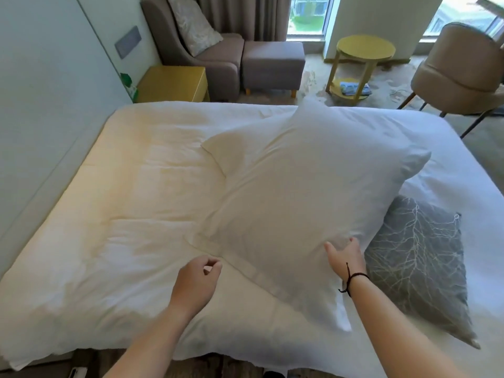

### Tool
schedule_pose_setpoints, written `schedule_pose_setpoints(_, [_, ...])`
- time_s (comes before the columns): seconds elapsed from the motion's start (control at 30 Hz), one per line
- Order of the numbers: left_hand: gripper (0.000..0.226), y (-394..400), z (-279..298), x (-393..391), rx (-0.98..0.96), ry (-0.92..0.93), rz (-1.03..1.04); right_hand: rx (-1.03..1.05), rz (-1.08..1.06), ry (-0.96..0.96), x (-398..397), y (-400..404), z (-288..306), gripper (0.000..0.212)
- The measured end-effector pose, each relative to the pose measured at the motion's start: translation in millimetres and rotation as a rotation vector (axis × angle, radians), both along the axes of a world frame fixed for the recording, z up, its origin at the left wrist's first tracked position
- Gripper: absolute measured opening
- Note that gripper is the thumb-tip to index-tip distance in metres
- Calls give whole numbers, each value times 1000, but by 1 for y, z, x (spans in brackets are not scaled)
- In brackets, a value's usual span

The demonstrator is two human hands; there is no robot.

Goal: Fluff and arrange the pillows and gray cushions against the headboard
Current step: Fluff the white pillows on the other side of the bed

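A large white pillow point(305, 186) lies slantwise across the middle of the bed point(136, 214). My right hand point(345, 256), with a dark cord around its wrist, grips the pillow's near right edge, thumb spread to the left and fingers tucked behind the fabric. My left hand point(197, 279) hovers just left of the pillow's near edge, fingers loosely curled and holding nothing. A gray cushion point(420, 268) with a pale branching pattern lies flat on the bed to the right of my right hand, partly under the pillow. The padded headboard wall point(49, 126) runs along the bed's left side.
Beyond the bed stand a yellow nightstand point(174, 83), a gray armchair point(201, 50) with a patterned cushion point(193, 23), a gray ottoman point(272, 66), a round yellow side table point(362, 58) and a tan chair point(458, 69). The bed's near edge lies below my forearms.
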State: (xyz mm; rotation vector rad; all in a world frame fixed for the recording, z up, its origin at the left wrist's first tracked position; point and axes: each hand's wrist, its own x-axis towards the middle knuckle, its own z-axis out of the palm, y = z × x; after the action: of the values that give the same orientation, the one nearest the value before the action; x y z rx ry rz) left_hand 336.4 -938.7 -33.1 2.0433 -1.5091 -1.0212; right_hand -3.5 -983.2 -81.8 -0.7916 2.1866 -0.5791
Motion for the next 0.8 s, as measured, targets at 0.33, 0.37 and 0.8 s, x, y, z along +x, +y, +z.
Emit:
schedule_pose_setpoints(0.33, [9,-33,-6,-24,35,-86,11,184,71,4,-10,-32,-42,42])
schedule_pose_setpoints(0.37, [9,-38,-7,-24,42,-78,20,186,80,16,-9,-32,-44,32])
schedule_pose_setpoints(0.8, [8,-164,-38,-33,37,16,-109,213,408,218,51,27,-8,36])
